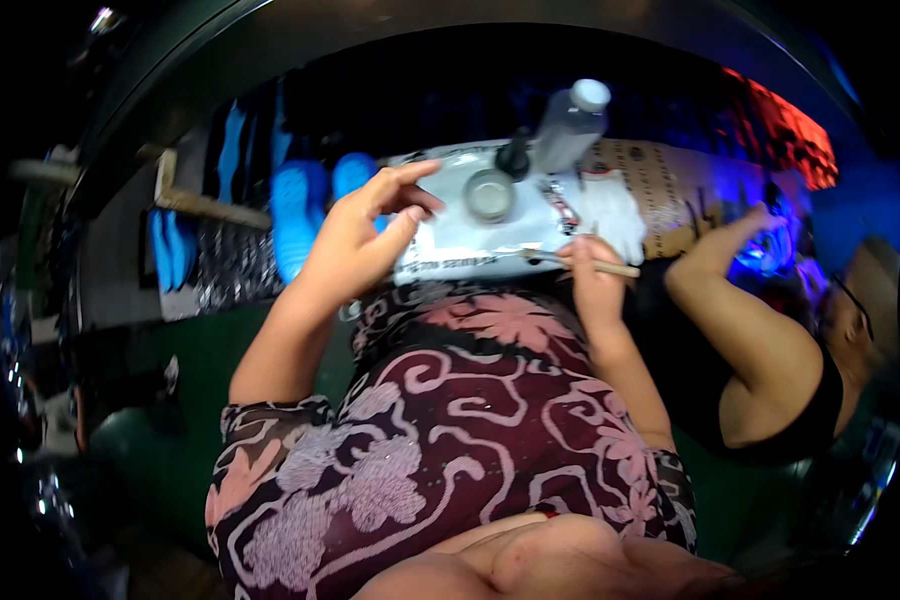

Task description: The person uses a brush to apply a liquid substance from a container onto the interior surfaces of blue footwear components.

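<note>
My right hand [596, 280] is closed on a thin brush [620, 268] with a pale wooden handle. The brush's dark tip points left over a white printed plastic sheet [450, 245]. My left hand [370, 230] holds nothing, its fingers apart above the sheet's left edge. Between the hands a small round jar [489, 196] stands on the sheet. Behind it are a small dark bottle [513, 156] and a taller clear bottle [568, 130] with a white cap. A white glove [615, 215] lies just beyond my right hand.
Left of my left hand sit a blue clog-like shoe [295, 215] and another blue shoe [353, 172]. An angled wooden bar [215, 207] and flat blue pieces [173, 250] lie further left. Printed cardboard [675, 190] is at right, near a co-worker's bent arm [745, 320] under blue light.
</note>
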A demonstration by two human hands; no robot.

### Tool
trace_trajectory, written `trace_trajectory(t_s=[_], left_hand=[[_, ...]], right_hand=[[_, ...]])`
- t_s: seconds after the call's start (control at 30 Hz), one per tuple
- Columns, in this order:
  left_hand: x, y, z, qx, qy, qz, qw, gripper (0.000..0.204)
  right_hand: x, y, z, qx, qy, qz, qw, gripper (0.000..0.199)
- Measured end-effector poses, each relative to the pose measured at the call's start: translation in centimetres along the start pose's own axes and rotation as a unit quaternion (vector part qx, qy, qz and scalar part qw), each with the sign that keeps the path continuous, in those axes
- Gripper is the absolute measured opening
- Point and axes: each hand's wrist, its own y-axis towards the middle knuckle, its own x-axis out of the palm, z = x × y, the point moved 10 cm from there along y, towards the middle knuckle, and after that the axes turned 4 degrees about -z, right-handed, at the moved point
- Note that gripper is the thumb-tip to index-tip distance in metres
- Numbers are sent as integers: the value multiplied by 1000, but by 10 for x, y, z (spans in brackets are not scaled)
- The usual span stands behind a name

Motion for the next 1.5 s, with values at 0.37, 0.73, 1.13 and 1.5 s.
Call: trace_trajectory(t_s=[0.37, 0.73, 1.13, 1.5], left_hand=[[-171, -187, -307, -413, 320, 231, 821, 38], [-91, -149, -286, -253, -472, 227, 814, 32], [-8, -47, -131, -47, -164, 244, 955, 34], [17, -32, -87, 21, -85, 237, 968, 33]], right_hand=[[26, 21, 13, 64, 76, -12, 995, 31], [26, 18, 19, 85, 119, -6, 989, 33], [42, 29, -104, -173, 42, -59, 982, 24], [63, 14, -107, -255, -115, -94, 955, 22]])
